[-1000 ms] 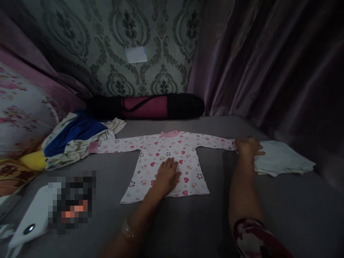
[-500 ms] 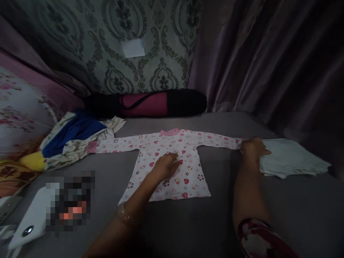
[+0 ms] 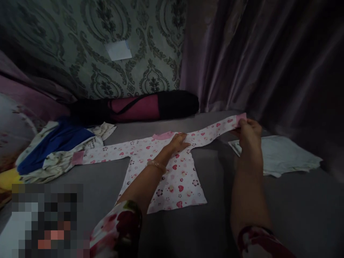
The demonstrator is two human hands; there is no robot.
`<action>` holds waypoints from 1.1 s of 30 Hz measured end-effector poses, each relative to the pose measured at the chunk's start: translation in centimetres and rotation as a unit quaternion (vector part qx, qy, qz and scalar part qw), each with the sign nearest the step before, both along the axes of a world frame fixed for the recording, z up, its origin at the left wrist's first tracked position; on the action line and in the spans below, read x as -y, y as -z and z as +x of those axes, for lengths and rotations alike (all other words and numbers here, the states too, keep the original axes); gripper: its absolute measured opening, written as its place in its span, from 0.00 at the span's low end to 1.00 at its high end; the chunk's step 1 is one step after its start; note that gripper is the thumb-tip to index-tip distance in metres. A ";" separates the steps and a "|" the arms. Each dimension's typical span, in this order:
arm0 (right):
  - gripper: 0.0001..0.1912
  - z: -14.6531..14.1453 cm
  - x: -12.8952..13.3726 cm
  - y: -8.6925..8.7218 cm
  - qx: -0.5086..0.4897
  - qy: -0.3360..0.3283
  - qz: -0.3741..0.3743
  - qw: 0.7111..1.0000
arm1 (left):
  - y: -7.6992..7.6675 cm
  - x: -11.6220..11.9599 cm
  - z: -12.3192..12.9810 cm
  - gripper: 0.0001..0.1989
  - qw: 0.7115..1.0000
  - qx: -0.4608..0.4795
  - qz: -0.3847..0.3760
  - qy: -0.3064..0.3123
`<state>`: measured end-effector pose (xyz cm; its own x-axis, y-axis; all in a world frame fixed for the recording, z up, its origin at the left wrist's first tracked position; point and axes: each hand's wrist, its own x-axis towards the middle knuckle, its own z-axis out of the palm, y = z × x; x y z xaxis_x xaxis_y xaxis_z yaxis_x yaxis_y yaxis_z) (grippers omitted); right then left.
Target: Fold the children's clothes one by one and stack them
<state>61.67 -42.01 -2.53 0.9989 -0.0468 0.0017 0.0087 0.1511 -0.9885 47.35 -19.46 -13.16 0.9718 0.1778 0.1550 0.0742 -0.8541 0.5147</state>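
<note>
A white long-sleeved children's shirt (image 3: 174,186) with pink hearts, flowers and a pink collar lies spread on the grey bed cover. My left hand (image 3: 179,142) rests flat on it at the shoulder, just below the collar, fingers stretched and thumb apart. At the far end of the sleeve on the right, my right hand (image 3: 249,129) pinches the pink cuff and holds it raised off the bed. The opposite sleeve lies flat, its pink cuff (image 3: 77,157) against a pile of clothes.
Folded pale cloth (image 3: 290,154) lies to the right, partly behind my right forearm. On the left is a pile of blue and white clothes (image 3: 64,138). A long black and pink bag (image 3: 137,107) lies along the patterned wall. Purple curtains (image 3: 223,53) hang at the right.
My right hand has lifted the sleeve end up and away from the bed, showing its pink cuff. My left hand has slid from the shirt's chest up to the shoulder. The view has shifted slightly.
</note>
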 end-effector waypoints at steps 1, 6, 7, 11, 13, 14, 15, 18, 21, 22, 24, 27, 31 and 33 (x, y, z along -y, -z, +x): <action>0.06 -0.4 -0.2 -0.7 -0.002 -0.019 0.033 0.999 | -0.1 0.1 0.1 0.28 1.000 -0.025 0.010 -0.004; 0.11 -2.0 -1.1 -2.7 -0.025 -0.087 0.155 0.984 | -1.7 0.4 0.4 0.37 0.992 -0.121 0.044 -0.006; 0.11 -2.3 -1.5 -2.8 -0.028 -0.099 0.172 0.980 | -2.1 0.3 0.7 0.39 0.988 -0.146 0.051 -0.006; 0.07 -4.2 -3.9 -2.8 -0.018 -0.169 0.226 0.959 | -4.0 -0.1 2.2 0.48 0.964 -0.256 0.071 -0.002; 0.03 -5.3 -5.3 -2.6 -0.016 -0.205 0.238 0.949 | -4.6 -0.4 3.1 0.51 0.955 -0.286 0.078 -0.005; 0.03 -5.9 -5.9 -2.5 -0.018 -0.219 0.239 0.946 | -4.8 -0.5 3.4 0.52 0.952 -0.294 0.080 -0.008; 0.03 -6.4 -6.4 -2.4 -0.021 -0.231 0.237 0.944 | -4.8 -0.6 3.7 0.52 0.951 -0.298 0.081 -0.010; 0.03 -7.2 -7.3 -1.8 -0.021 -0.254 0.223 0.941 | -4.6 -0.9 4.0 0.48 0.960 -0.273 0.068 -0.007; 0.06 -7.2 -7.5 -1.3 -0.007 -0.261 0.215 0.941 | -3.9 -1.1 3.0 0.40 0.982 -0.188 0.020 -0.028; 0.08 -7.1 -7.6 -1.1 -0.004 -0.262 0.214 0.941 | -3.8 -1.2 2.3 0.38 0.989 -0.145 -0.007 -0.038; 0.09 -7.1 -7.7 -0.9 -0.003 -0.265 0.215 0.940 | -3.6 -1.4 0.4 0.32 0.992 -0.059 -0.090 -0.063; 0.10 -7.6 -8.3 -0.8 -0.011 -0.272 0.218 0.937 | -4.0 -1.7 -3.1 0.26 0.958 0.014 -0.261 -0.119; 0.14 -9.7 -10.3 0.0 -0.011 -0.285 0.203 0.937 | -5.2 -2.4 -7.9 0.19 0.858 0.075 -0.471 -0.188; 0.17 -11.5 -11.4 0.9 0.012 -0.295 0.180 0.938 | -5.6 -2.9 -9.8 0.20 0.804 0.107 -0.548 -0.204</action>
<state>50.17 -30.59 -3.43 0.8508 0.5128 0.1153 -0.1595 0.4609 -0.8730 37.54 -16.58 -7.56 0.7696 0.6192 -0.1560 0.0433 0.1932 0.9802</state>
